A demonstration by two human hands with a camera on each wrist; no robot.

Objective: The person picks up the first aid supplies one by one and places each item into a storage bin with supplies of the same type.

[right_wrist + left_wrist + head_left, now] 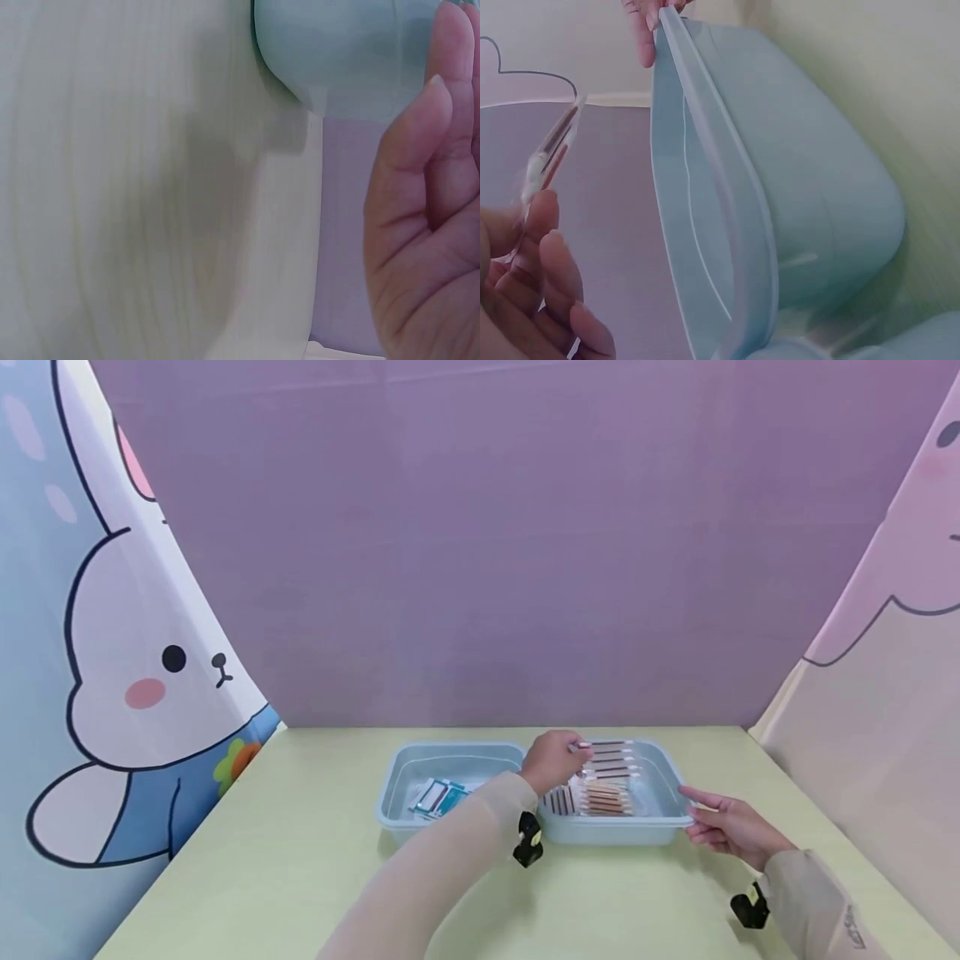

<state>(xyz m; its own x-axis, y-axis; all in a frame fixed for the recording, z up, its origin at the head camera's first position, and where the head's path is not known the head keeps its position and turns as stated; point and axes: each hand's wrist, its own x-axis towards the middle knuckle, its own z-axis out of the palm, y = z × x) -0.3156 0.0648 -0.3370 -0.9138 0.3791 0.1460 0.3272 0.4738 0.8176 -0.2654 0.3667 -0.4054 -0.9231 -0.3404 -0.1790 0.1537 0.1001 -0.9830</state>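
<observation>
In the head view, my left hand [555, 762] is over the left side of the right-hand light-blue plastic bin [611, 832]. Its thumb and fingers pinch clear-wrapped cotton swabs [553, 148], with brown sticks and white tips, beside the bin's rim in the left wrist view. More brown-stick swabs [606, 797] lie in rows inside that bin. My right hand [738, 831] holds the bin's right front corner, with fingers on both sides of the rim in the left wrist view. The right wrist view shows its thumb and fingers [450, 45] close to the bin.
A second light-blue bin [397, 822] stands just left, holding teal-and-white packets [438, 797]; my left forearm partly covers it. Both bins sit on a pale yellow table [262, 860]. A purple cloth [480, 543] hangs behind, with printed cloths at either side.
</observation>
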